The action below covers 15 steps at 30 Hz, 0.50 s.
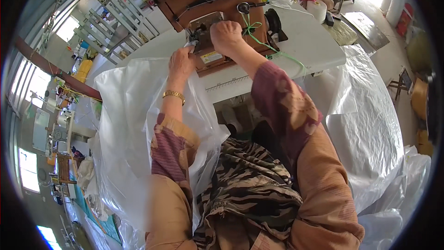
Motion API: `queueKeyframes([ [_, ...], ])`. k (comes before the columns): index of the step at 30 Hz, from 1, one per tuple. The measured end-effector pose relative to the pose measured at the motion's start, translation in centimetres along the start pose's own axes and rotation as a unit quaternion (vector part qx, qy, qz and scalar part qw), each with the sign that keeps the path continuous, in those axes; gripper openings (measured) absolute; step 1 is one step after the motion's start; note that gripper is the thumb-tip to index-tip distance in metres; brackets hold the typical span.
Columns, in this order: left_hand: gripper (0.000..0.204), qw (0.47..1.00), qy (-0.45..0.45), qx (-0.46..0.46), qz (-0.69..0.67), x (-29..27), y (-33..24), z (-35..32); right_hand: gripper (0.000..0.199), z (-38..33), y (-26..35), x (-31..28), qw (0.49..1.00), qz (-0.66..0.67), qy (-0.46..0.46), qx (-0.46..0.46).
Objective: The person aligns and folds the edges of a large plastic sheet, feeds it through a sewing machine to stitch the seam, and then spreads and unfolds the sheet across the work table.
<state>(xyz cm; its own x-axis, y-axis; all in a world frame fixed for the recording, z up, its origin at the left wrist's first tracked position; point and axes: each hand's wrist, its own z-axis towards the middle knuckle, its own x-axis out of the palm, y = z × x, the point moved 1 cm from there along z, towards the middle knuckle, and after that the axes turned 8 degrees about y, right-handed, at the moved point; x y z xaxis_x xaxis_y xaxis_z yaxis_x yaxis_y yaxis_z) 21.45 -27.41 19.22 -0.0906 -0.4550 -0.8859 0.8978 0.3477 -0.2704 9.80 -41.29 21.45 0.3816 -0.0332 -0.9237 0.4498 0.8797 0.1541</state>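
A brown industrial sewing machine (pixel 222 0) stands on a pale work table. My left hand (pixel 181 62), with a gold watch at the wrist, is closed on the gathered edge of a translucent plastic sheet (pixel 134 92) beside the needle area. The sheet hangs down over the table's left side and along my forearm. My right hand (pixel 225 36) is curled against the front of the machine, right of the needle area. Its fingertips are turned away, so what they hold, if anything, is hidden. A green thread (pixel 286 57) runs down the machine's right side onto the table.
More translucent plastic sheeting (pixel 365 125) drapes over the table's right side. A white thread cone (pixel 317 11) stands at the far right of the table (pixel 319 41). Grey metal racks (pixel 115 18) stand behind on the left, and a dark red pipe (pixel 55 69) slants in nearby.
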Motion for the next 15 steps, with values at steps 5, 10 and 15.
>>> queueKeyframes([
  [5,0.032,1.000,-0.010,-0.009,-0.028,0.3,0.2,-0.1,0.016,-5.4,-0.8,0.3,0.991,0.134,-0.025,-0.003],
  [10,0.032,0.999,0.013,-0.017,-0.035,0.2,0.4,0.0,0.019,-7.1,-0.3,1.8,0.970,0.238,-0.015,-0.045],
  [15,0.032,0.999,0.006,-0.007,-0.038,0.5,0.7,0.2,0.019,-6.4,0.1,1.4,0.981,0.182,-0.008,-0.067],
])
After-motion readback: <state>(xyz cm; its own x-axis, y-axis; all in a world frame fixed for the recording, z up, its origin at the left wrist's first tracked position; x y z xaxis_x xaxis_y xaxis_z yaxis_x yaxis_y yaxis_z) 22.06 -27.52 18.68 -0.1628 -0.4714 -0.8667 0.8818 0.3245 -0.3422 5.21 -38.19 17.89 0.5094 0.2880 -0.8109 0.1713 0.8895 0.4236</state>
